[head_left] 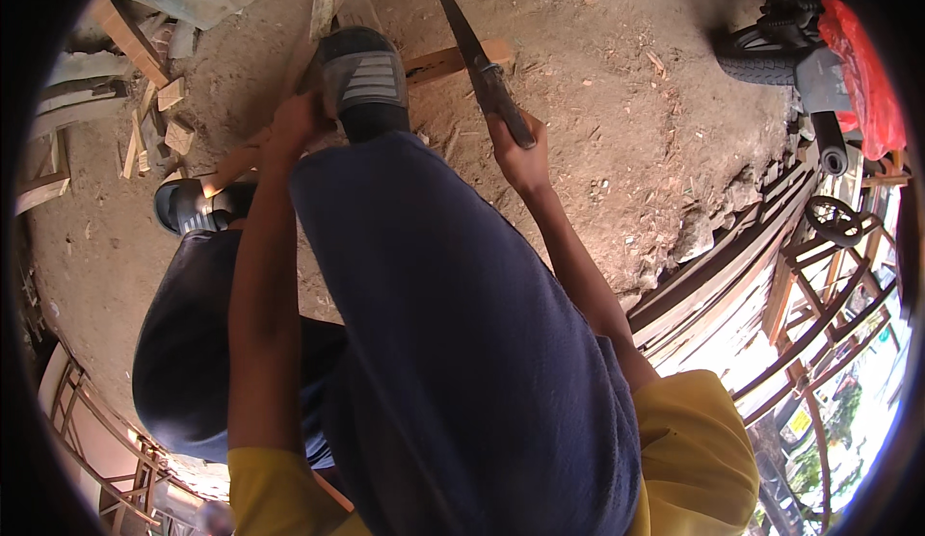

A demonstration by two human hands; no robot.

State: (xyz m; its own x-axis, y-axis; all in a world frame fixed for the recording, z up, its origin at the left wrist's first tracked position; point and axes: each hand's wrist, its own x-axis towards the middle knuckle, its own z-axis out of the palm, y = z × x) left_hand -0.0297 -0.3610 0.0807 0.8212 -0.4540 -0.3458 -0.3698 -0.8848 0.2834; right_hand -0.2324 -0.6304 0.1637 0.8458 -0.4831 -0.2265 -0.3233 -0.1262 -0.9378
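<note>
Wrapped fingers of right hand [521, 154] round handsaw [469, 45], upper centre; couldn't tell about left hand's [301, 120]; risked gashing sneaker [364, 72] through skidding!

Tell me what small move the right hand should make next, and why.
Perhaps the right hand should steady the handsaw against the wooden bar by the right shoe: the hand grips the saw's handle, the saw crosses the bar in this view, and the shoe seems to pin the bar. Whether saw and bar already touch, I can't tell.
</note>
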